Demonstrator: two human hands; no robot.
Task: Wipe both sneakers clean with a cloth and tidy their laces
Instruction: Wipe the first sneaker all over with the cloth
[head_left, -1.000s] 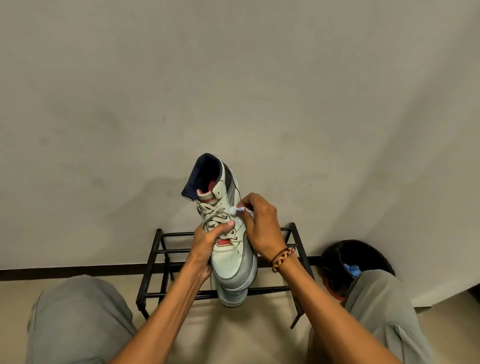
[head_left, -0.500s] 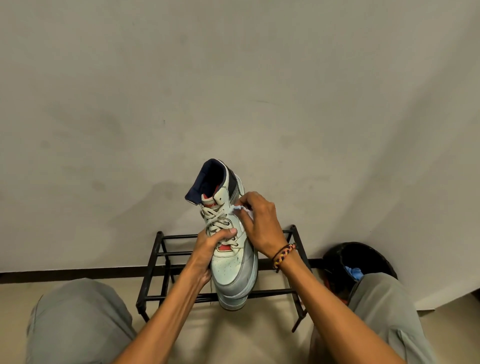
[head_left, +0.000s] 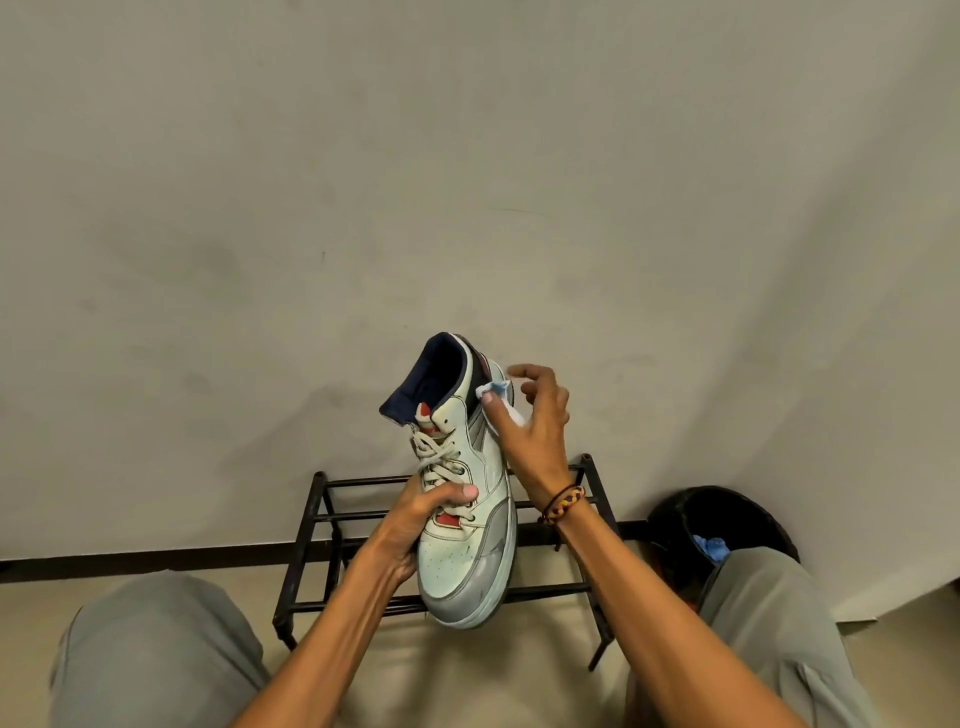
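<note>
A pale high-top sneaker (head_left: 470, 525) with a navy collar, red tongue and grey toe is held up in front of me, toe pointing down toward me. My left hand (head_left: 415, 525) grips it from the left, thumb across the lower laces (head_left: 435, 460). My right hand (head_left: 535, 431) presses a small white and light-blue cloth (head_left: 497, 391) against the shoe's right ankle panel, near the collar. Most of the cloth is hidden under the fingers. A second sneaker is not in view.
A low black metal shoe rack (head_left: 550, 525) stands against the wall behind the sneaker. A black bin (head_left: 675, 525) with something blue (head_left: 710, 548) inside sits at the right, partly behind my right knee (head_left: 769, 613). My left knee (head_left: 156, 644) is at lower left.
My right hand has slid the cloth from the upper laces up and right to the ankle panel. The sneaker has turned slightly, showing more of its right side.
</note>
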